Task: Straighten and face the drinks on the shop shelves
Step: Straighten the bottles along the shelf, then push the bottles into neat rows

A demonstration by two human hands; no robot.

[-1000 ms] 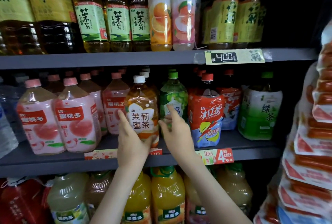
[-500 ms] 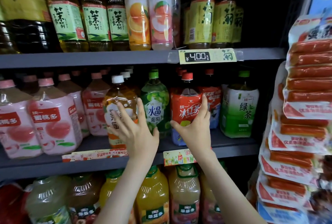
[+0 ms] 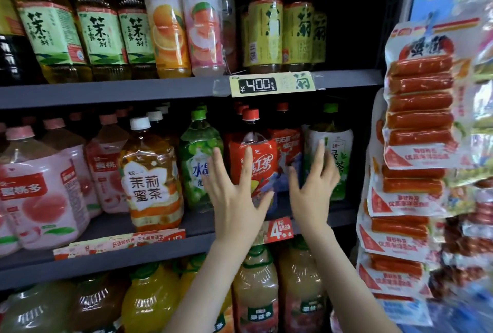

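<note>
Middle shelf, red tea bottle in hand's reach — both hands released

The left hand (image 3: 234, 199) and right hand (image 3: 310, 194) are raised with fingers straight and spread, grasping nothing. The left is in front of the red tea bottle (image 3: 262, 164); the right overlaps the green tea bottle (image 3: 338, 156) just beside it, and contact cannot be told. The red bottle stands upright on the middle shelf (image 3: 133, 256), set back from the edge, its label roughly forward. The step looks like facing this bottle — next, both palms likely need to close on its sides, square the label and draw it forward level with its neighbours.
</note>
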